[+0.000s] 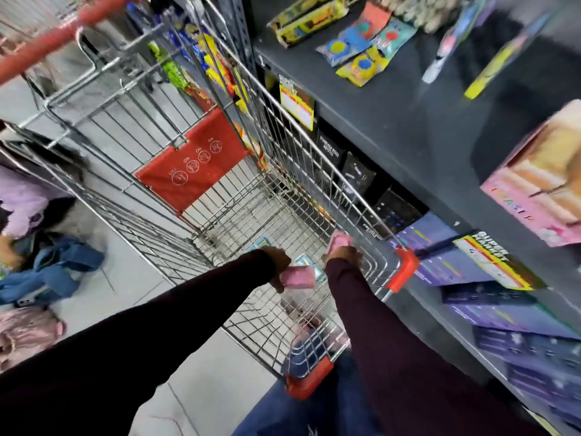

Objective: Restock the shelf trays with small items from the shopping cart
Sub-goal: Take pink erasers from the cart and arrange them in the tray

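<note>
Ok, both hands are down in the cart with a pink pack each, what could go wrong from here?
1. The right hand sits close to the cart's wire side; lifting its pink pack out could snag it on the rim.
2. The left hand seems to pinch its pink pack only by one end, so it might slip back into the cart.
3. The picture is blurred by motion, so placing the packs on the crowded shelf in a hurry could knock other goods.

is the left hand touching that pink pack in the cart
Touching. The head view shows the left hand inside the shopping cart, its fingers wrapped around the pink pack, with no gap between them.
</note>
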`<state>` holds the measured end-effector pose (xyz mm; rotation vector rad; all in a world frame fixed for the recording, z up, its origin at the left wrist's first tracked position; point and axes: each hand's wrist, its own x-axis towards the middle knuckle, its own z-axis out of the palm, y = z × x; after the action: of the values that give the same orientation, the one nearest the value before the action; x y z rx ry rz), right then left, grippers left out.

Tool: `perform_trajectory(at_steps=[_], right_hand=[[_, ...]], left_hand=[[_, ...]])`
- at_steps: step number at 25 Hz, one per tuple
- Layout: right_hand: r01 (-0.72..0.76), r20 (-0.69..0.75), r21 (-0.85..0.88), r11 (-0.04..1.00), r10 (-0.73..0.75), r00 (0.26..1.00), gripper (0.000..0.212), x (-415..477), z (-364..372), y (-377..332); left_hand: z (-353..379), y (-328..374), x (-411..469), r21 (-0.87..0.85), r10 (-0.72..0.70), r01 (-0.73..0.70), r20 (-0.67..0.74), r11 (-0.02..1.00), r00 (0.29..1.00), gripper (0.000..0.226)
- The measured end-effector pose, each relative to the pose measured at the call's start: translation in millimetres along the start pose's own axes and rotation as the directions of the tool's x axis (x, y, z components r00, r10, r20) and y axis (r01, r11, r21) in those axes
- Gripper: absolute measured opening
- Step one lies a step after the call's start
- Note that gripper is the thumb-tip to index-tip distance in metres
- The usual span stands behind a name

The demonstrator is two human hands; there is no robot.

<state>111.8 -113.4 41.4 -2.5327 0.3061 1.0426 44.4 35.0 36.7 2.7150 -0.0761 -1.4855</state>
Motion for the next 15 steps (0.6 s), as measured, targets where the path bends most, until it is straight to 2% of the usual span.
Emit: perform_trajectory(at_steps=[2, 3, 6, 8, 11, 15], right_hand=[[0.044, -0.025, -0.013, 0.999, -0.045, 0.999, 0.080, -30, -26, -6], [0.119, -0.050, -0.041, 0.992, -0.121, 0.991, 0.080, -44, -39, -7], [0.277, -0.090, -0.144, 0.950, -0.292, 0.952, 0.065, -81, -85, -9], [0.339, -0.154, -0.145, 0.929, -0.360, 0.920, 0.057, -106, -114, -4], [0.409, -0.315, -0.134, 0.902, -0.431, 0.846, 0.052, -141, -155, 1], [0.442, -0.482, -0.126, 0.888, -0.444, 0.755, 0.048, -168, -205, 9]], left_hand=[[-18, 3, -27, -0.068, -0.056, 0.048, -0.112, 0.997, 0.992, 0.063], [-27, 4, -40, -0.096, -0.093, 0.076, -0.186, 0.992, 0.978, 0.062], [-50, 8, -76, -0.231, -0.231, 0.152, -0.369, 0.961, 0.900, 0.062], [-73, 16, -104, -0.337, -0.303, 0.140, -0.500, 0.931, 0.811, 0.059], [-106, 36, -137, -0.449, -0.368, 0.048, -0.662, 0.892, 0.653, 0.061], [-132, 62, -164, -0.514, -0.423, -0.078, -0.775, 0.854, 0.469, 0.059]])
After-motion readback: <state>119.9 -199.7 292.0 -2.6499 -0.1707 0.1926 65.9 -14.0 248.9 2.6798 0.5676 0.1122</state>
